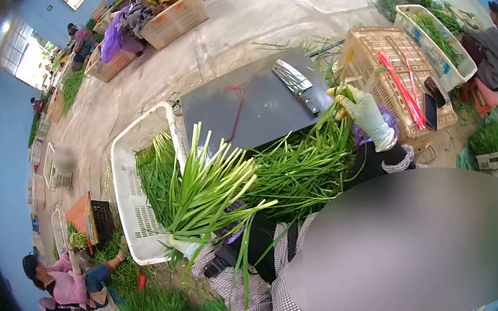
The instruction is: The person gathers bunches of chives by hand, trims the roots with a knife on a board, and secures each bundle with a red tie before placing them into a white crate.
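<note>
A loose bunch of long garlic chives (216, 186), with pale stem ends fanned up and to the right, lies across my left hand (189, 247). That gloved hand is mostly covered by the leaves and closes round their lower part. My right hand (365, 116), in a pale glove, has its fingers curled on a few green chive stalks beside the board's right edge. Between my hands a heap of loose chives (305, 168) covers my lap. Past it is a dark flat board (219, 107) carrying a knife (296, 85) and a red strip (236, 117).
On my left stands a white plastic basket (122, 169) with chives inside. An upturned tan crate (365, 52) at right holds red ties (400, 91) and a phone (431, 112). Other people (70, 277) sit at far left and right among crates and piles of greens.
</note>
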A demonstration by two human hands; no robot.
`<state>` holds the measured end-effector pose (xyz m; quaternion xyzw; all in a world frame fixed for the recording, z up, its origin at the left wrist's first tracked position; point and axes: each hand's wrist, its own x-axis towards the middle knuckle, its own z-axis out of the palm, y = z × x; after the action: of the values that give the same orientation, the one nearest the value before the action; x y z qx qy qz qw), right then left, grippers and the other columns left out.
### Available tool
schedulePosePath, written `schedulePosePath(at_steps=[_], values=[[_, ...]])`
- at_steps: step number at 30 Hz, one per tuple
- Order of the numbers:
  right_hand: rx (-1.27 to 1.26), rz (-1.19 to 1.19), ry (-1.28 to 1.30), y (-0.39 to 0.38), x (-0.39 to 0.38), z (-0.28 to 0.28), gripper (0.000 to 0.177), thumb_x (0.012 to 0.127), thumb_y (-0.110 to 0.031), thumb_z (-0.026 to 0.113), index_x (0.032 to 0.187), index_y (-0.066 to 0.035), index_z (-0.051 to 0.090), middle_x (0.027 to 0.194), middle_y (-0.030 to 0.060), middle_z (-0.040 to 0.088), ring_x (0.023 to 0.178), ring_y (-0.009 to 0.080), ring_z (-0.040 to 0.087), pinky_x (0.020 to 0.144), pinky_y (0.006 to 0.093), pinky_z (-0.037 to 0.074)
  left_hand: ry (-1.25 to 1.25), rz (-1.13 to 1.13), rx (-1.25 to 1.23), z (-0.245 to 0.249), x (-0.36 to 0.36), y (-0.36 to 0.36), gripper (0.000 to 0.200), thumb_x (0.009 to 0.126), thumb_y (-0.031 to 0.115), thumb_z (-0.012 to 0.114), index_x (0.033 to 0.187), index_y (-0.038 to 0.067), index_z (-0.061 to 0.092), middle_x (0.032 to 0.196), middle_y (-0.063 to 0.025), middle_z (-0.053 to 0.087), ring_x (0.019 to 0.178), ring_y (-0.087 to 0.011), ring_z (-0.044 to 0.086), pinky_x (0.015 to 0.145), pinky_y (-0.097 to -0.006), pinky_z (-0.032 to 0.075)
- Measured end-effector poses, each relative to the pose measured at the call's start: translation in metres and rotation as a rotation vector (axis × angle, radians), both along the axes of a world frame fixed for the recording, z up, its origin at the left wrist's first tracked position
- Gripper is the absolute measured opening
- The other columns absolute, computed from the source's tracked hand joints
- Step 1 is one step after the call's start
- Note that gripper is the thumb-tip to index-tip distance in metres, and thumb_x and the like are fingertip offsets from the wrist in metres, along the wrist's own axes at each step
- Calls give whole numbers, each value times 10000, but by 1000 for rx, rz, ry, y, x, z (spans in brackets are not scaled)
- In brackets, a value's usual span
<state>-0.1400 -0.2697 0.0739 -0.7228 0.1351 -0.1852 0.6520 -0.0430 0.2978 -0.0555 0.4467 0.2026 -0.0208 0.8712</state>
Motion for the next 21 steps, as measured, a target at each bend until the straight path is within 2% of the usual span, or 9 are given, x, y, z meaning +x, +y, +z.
schedulePosePath(at_steps=[2, 3, 7, 12, 15, 16, 18, 20, 21], values=[[-245, -14, 113, 1, -1, 3, 227, 1096, -112, 596, 1254, 20, 692, 978, 10, 710, 718, 59, 638, 626, 220, 514, -46, -69, 82, -7, -1, 6, 496, 1073, 392, 413, 1329, 42, 654, 1344, -118, 723, 1173, -300, 691, 1016, -467, 547], [-232, 15, 123, -1, -2, 4, 208, 1094, -106, 591, 1237, -5, 704, 935, -23, 683, 684, 38, 587, 595, 208, 470, -28, 40, -97, -16, 5, 12, 475, 1053, 376, 436, 1233, 15, 689, 1280, -128, 738, 1116, -317, 695, 998, -478, 548], [-19, 9, 43, -11, 3, -2, 217, 1097, -129, 579, 1231, -42, 725, 874, -55, 640, 702, 18, 537, 573, 190, 402, -73, 5, -59, -33, 11, 21, 459, 1046, 372, 446, 1188, 22, 707, 1215, -147, 746, 1054, -328, 707, 940, -488, 575], [-53, -63, -7, -4, 16, 23, 195, 1086, -151, 600, 1194, -76, 744, 852, -59, 621, 726, 23, 514, 611, 183, 393, 443, -132, -134, -206, 110, 159, 411, 1038, 396, 473, 1117, 73, 713, 1087, -105, 742, 959, -312, 696, 887, -470, 581], [-12, -95, -234, 46, 27, 85, 109, 1056, -121, 665, 1137, -90, 732, 906, -60, 633, 768, 31, 515, 682, 185, 407, 102, 96, -119, -13, 36, 24, 310, 1016, 363, 532, 1098, 118, 704, 1018, -65, 720, 882, -269, 677, 826, -449, 584], [54, -125, -297, 59, 36, 90, 121, 1087, -116, 604, 1173, -85, 682, 842, -49, 595, 686, 32, 519, 602, 188, 411, 38, 142, -126, 46, 19, -13, 277, 1009, 352, 552, 1091, 134, 701, 996, -51, 713, 856, -255, 670, 806, -443, 585], [25, -148, -436, 92, 32, 112, 138, 1112, -149, 586, 1203, -88, 669, 842, -71, 555, 648, 18, 455, 563, 171, 360, -121, 291, -167, 78, 24, -40, 249, 998, 331, 572, 1057, 134, 713, 968, -44, 718, 821, -226, 672, 774, -410, 594], [214, 145, -634, 126, 44, 111, 183, 1083, -159, 631, 1220, -55, 695, 927, 8, 696, 800, 79, 653, 649, 164, 479, -179, 216, -325, 105, 21, -51, 229, 995, 322, 585, 1043, 141, 717, 958, -35, 723, 795, -206, 676, 735, -384, 603], [302, 64, -610, 164, 55, 104, 195, 1078, -166, 639, 1233, -64, 697, 945, 30, 734, 815, 84, 678, 637, 160, 477, -232, 179, -362, 91, 28, -42, 217, 993, 309, 591, 1061, 145, 716, 940, -35, 727, 775, -189, 680, 695, -381, 607]])
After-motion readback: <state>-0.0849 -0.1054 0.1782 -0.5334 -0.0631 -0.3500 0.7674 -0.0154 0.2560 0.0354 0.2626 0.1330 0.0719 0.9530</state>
